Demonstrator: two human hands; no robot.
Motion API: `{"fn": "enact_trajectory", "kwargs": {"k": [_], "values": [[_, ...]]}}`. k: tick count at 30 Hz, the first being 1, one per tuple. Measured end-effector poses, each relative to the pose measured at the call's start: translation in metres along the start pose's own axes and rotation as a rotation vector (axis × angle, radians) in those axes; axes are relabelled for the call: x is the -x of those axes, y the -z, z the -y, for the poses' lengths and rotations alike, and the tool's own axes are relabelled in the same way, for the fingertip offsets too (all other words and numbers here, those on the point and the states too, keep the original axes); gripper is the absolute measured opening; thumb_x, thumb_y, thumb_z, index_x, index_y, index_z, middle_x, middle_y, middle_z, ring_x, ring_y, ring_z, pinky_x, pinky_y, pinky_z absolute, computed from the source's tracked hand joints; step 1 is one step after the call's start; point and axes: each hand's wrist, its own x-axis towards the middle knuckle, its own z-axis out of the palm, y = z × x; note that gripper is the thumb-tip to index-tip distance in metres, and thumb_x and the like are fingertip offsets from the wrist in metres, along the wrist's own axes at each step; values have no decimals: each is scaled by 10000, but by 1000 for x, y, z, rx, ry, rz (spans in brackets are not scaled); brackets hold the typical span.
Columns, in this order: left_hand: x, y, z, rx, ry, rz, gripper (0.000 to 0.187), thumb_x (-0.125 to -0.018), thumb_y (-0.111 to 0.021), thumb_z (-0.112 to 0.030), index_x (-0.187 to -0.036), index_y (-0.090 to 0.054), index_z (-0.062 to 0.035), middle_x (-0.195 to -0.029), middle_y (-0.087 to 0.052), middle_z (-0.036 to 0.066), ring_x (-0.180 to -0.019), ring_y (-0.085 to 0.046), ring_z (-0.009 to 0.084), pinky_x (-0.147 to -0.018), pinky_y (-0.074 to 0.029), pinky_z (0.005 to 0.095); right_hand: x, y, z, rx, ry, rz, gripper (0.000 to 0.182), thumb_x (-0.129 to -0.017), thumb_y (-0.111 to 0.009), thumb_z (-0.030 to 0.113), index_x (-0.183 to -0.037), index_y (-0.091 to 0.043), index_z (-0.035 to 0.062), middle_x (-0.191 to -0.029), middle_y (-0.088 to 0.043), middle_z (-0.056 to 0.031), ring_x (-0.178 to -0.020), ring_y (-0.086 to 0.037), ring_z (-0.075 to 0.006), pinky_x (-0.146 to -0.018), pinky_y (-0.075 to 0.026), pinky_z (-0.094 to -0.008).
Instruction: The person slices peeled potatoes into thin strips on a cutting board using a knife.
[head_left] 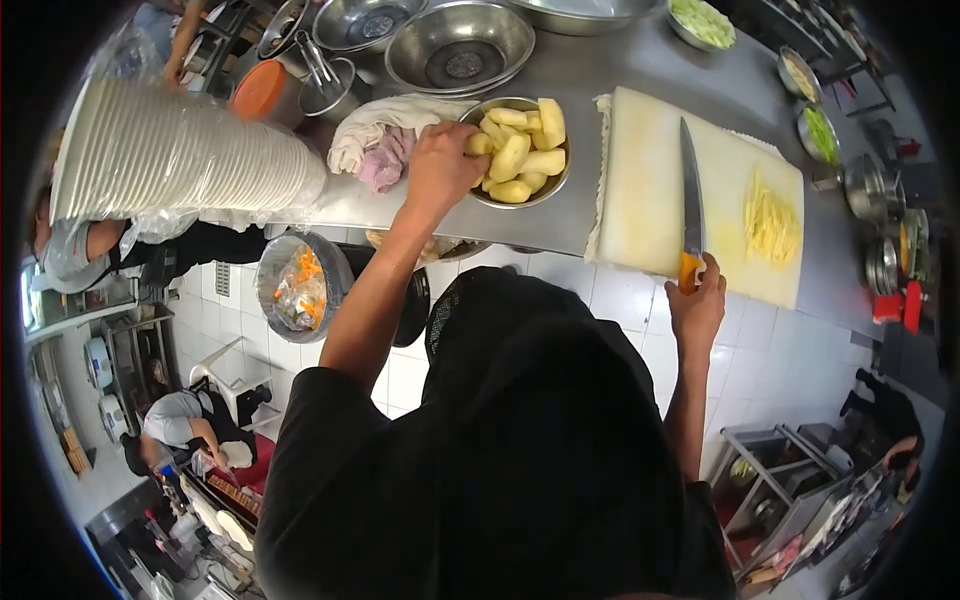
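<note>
My left hand (445, 168) reaches over the near-left rim of a metal bowl (514, 201), its fingers closed round a peeled potato (479, 144). Several other peeled yellow potatoes (510, 155) are heaped in the bowl. With my right hand (697, 303) I grip the orange handle of a large kitchen knife (691, 195). Its blade lies along the white cutting board (645, 180), pointing away from me. To the right of the blade, a pile of thin yellow strips (771, 222) rests on the board.
Crumpled cloths (385, 140) lie left of the potato bowl, beside a plastic-wrapped stack of white containers (190, 150). Metal basins (460, 45) stand at the back. A lined waste bin (300, 285) sits below the counter. Another person (190, 420) bends over at lower left.
</note>
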Motion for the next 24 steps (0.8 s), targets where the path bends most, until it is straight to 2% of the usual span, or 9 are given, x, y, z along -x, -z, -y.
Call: {"fn": "enact_trajectory", "kwargs": {"k": [1,4,7,10,11,15,19,22,24], "values": [[2,-2,1,4,-1,-18,429,-706,-817,-231,-1076,-734,-30,-1028,-709,150,-978,-642,338,-897,-510,400,1,2,-1,-9,5,16,710,-730,-804,63,-1367,-493,63,-1165,-586,-240,-1050,-611,-426,-914,-512,-478],[3,0,-1,161,176,-29,351,-768,-776,-192,-1053,-730,7,-1073,-710,159,-932,-679,321,-842,-540,364,-2,10,-6,-44,8,60,715,-739,-807,72,-1378,-485,59,-1167,-584,-229,-1046,-613,-414,-913,-512,-471],[5,12,4,641,464,-136,277,-884,-705,-176,-1079,-706,20,-1053,-714,159,-880,-705,273,-803,-562,348,-2,18,-14,-85,28,87,709,-746,-811,85,-1379,-491,62,-1155,-589,-217,-1028,-619,-393,-892,-521,-460],[17,29,8,1418,635,-323,261,-967,-603,-145,-1165,-647,20,-1063,-700,167,-956,-695,249,-851,-570,358,-3,19,-31,-151,109,63,680,-754,-821,120,-1358,-517,59,-1121,-603,-200,-985,-630,-373,-859,-533,-444],[25,35,10,1611,607,-267,312,-996,-553,-147,-1270,-561,1,-1107,-684,187,-1009,-680,275,-908,-566,382,-4,19,-32,-174,123,74,666,-759,-821,133,-1351,-524,58,-1112,-608,-198,-974,-633,-370,-852,-535,-441],[47,46,-48,1775,536,-176,357,-1010,-536,-160,-1328,-506,0,-1199,-649,185,-1038,-673,277,-949,-554,386,-4,19,-46,-262,206,63,621,-784,-820,186,-1326,-547,53,-1092,-620,-195,-947,-642,-368,-836,-537,-432],[47,17,-100,1675,469,24,355,-1014,-544,-165,-1322,-516,10,-1190,-663,180,-1022,-686,255,-919,-566,375,-10,5,-57,-290,272,37,608,-803,-809,212,-1321,-540,43,-1130,-610,-228,-984,-635,-406,-838,-529,-450],[43,-12,-133,1528,517,225,343,-1027,-525,-190,-1305,-549,9,-1188,-667,155,-1075,-672,253,-961,-546,378,-9,9,-54,-310,301,28,601,-804,-802,198,-1318,-534,39,-1113,-601,-240,-992,-622,-433,-838,-524,-468],[39,-38,-144,1507,563,296,346,-1032,-533,-224,-1278,-577,16,-1138,-682,145,-1000,-685,233,-903,-555,358,-5,11,-53,-321,303,30,593,-805,-797,187,-1314,-532,37,-1091,-597,-241,-988,-616,-443,-837,-520,-479]]}}
